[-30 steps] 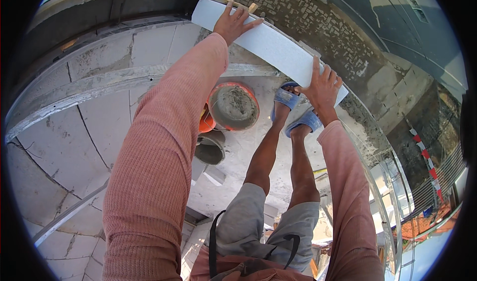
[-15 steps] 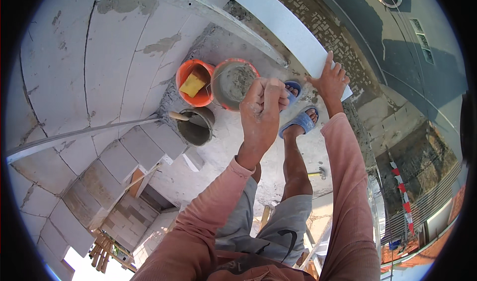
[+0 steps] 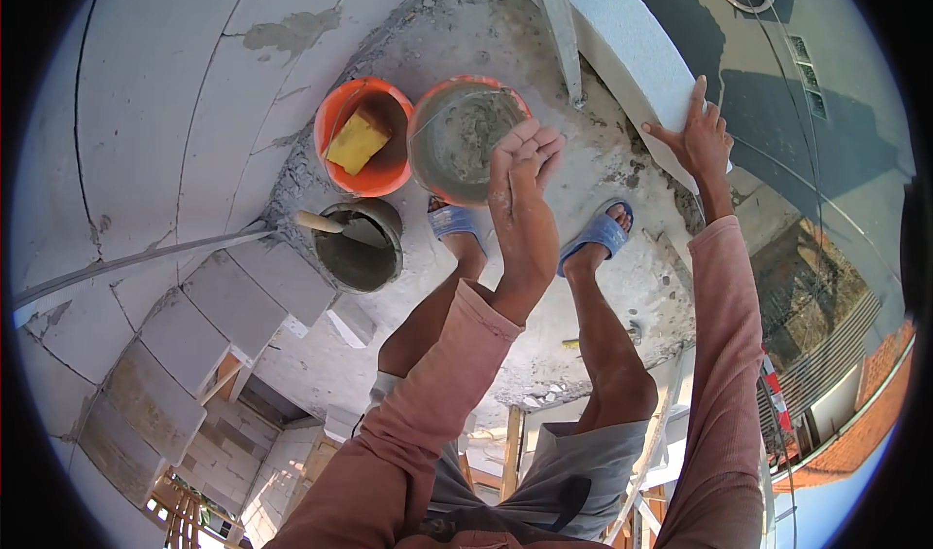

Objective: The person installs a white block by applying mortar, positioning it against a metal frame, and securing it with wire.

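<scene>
My left hand hangs in the air in front of my body, fingers curled and pressed together. Nothing shows in it. Just beyond lies an orange-rimmed tub of wet grey mortar. On the right, my right hand rests with fingers spread on the smooth white top of a low wall. Left of the mortar tub, an orange bucket holds a yellow sponge-like block. Nearer stands a dark bucket of murky liquid, a wooden-looking handle leaning over its rim.
A pale block wall runs along the left. A grey upright bar meets the rough concrete floor by the low wall. My feet, in blue sandals, straddle the space before the tub. A drop lies beyond the low wall.
My left foot has stepped leftward, widening my stance. My left hand has turned and loosened from a fist. My right hand stays on the low wall while the view has shifted.
</scene>
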`<state>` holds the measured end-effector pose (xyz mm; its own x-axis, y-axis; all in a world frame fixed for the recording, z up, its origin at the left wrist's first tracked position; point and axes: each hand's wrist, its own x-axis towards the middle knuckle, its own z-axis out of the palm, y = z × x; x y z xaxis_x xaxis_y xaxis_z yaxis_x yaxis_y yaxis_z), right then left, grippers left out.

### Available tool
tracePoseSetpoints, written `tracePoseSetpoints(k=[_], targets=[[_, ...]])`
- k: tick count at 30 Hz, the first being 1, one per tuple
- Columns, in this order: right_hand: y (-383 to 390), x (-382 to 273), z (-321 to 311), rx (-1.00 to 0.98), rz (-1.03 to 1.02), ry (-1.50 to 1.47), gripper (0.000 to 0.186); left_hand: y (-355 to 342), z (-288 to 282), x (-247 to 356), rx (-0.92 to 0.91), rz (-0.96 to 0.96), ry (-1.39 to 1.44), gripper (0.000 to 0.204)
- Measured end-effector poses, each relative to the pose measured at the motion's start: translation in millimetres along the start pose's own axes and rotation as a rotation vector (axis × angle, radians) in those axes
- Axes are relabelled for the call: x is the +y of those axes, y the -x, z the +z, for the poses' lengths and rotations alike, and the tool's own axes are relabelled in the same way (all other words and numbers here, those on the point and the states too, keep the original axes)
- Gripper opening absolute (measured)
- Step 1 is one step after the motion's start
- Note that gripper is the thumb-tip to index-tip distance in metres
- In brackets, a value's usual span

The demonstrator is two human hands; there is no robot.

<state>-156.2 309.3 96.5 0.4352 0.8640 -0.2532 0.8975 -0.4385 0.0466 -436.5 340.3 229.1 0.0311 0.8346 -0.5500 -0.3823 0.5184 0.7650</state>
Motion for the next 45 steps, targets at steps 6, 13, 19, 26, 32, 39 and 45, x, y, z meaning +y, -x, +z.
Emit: tracePoseSetpoints(k=[6, 13, 19, 26, 32, 39, 45], targets=[[1, -10, -2, -0.015, 0.001, -0.045, 0.136, -23, 14, -118, -0.158, -0.048, -0.109, 0.045], [-4, -14, 10, 0.042, -0.034, 0.007, 0.132, -96, 63, -195, -0.277, -0.060, -0.304, 0.096], [-6, -2, 10, 0.074, -0.127, 0.065, 0.129, -132, 68, -220, -0.337, 0.175, -0.247, 0.099], [-4, -6, 7, 0.001, -0.110, 0.022, 0.127, -140, 70, -236, -0.367, 0.244, -0.276, 0.090], [8, -11, 6, 0.028, -0.096, 0.021, 0.126, -134, 61, -228, -0.412, 0.205, -0.254, 0.083], [5, 5, 19, 0.055, -0.117, -0.072, 0.129, -130, 70, -231, -0.333, 0.256, -0.335, 0.087], [1, 43, 36, 0.231, -0.251, -0.157, 0.137, -146, 67, -230, -0.442, 0.263, -0.443, 0.096]])
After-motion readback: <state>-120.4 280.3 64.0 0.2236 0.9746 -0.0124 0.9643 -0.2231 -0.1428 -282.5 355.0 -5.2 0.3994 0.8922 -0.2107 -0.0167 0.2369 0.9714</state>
